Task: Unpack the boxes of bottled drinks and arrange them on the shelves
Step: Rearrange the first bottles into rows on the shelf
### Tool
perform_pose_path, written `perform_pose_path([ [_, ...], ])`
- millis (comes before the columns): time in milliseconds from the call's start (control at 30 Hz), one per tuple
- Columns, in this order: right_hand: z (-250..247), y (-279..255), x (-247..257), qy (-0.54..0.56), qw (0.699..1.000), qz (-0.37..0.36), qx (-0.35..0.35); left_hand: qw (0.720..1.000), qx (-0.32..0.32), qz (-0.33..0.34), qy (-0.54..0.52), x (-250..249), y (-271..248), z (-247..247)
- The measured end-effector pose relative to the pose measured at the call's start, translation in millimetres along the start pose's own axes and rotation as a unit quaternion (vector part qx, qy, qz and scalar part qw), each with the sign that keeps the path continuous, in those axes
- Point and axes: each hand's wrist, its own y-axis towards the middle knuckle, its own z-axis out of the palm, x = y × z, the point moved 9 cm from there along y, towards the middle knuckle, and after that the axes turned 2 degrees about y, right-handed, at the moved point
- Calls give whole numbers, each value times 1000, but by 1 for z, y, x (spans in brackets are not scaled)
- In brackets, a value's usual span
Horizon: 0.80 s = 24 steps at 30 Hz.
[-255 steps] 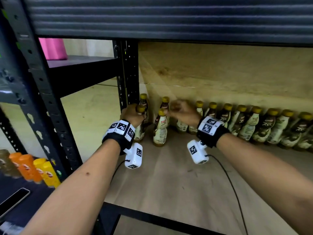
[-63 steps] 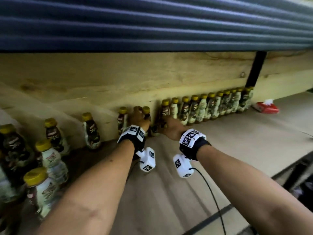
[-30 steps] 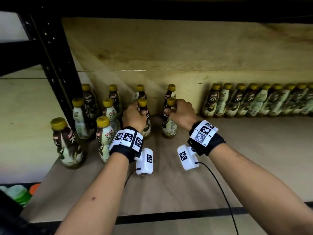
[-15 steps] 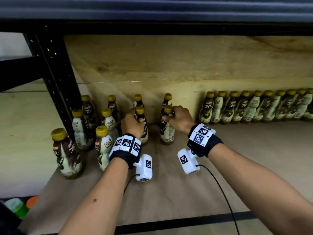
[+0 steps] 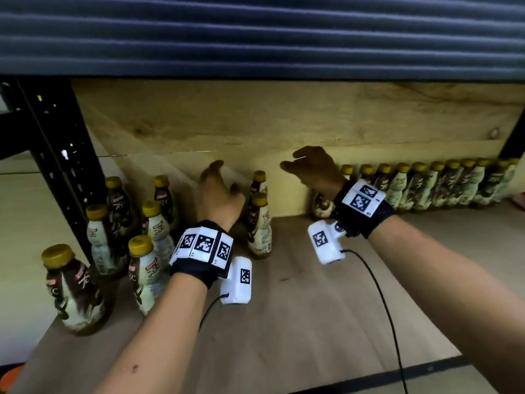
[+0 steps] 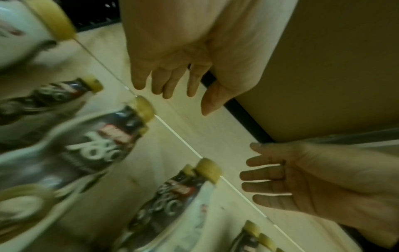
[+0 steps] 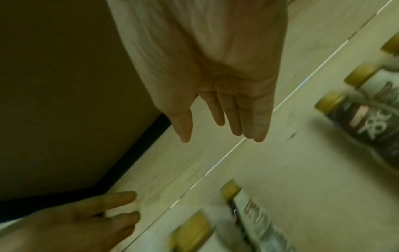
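Small drink bottles with yellow caps and brown-and-white labels stand on a wooden shelf (image 5: 298, 322). My left hand (image 5: 218, 189) hovers empty with relaxed fingers, just left of a bottle (image 5: 259, 226) standing in front of a second one (image 5: 258, 182). My right hand (image 5: 309, 169) is raised and empty, fingers spread, above the left end of a long row of bottles (image 5: 426, 186) along the back wall. Both wrist views show bare palms: the left hand (image 6: 179, 80) above bottles (image 6: 103, 145), the right hand (image 7: 222, 119) beside bottles (image 7: 367, 122).
Several bottles (image 5: 147, 237) are grouped at the shelf's left end beside a black upright post (image 5: 56, 166). The ribbed edge of the shelf above (image 5: 255, 38) hangs low overhead. The wooden back wall (image 5: 284, 120) closes the rear. Cables run from my wrist cameras.
Half a second ago each hand gripped a bottle by its neck on the shelf. Both have let go and lifted away, the right hand moving up and to the right.
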Motion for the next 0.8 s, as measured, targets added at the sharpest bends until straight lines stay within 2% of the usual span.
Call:
perform_pose_path([
  [67,-30,13,-22,47,997,36,-47,999,7,44,-29,-30,5,8],
  [200,-76,33,-85,77,986,113,-100,992,71,80,-68,-71,13,48],
  [267,-87,44,-114,32,986,134,-98,986,117,89,-78,-85,15,78],
  [367,-83,52,-137,10,988,143,-54,978,171,68,-100,-97,17,127],
  [467,-62,62,-150,-82,991,102,35,972,213,29,-94,-105,18,174],
  [600,-56,62,-149,-77,997,-3,25,963,262,-26,-57,-105,22,228],
  [667,-46,57,-156,-68,996,-20,61,959,273,-47,-54,-101,24,249],
  [800,-46,55,-177,-69,992,-29,103,972,216,-80,-49,-94,22,267],
])
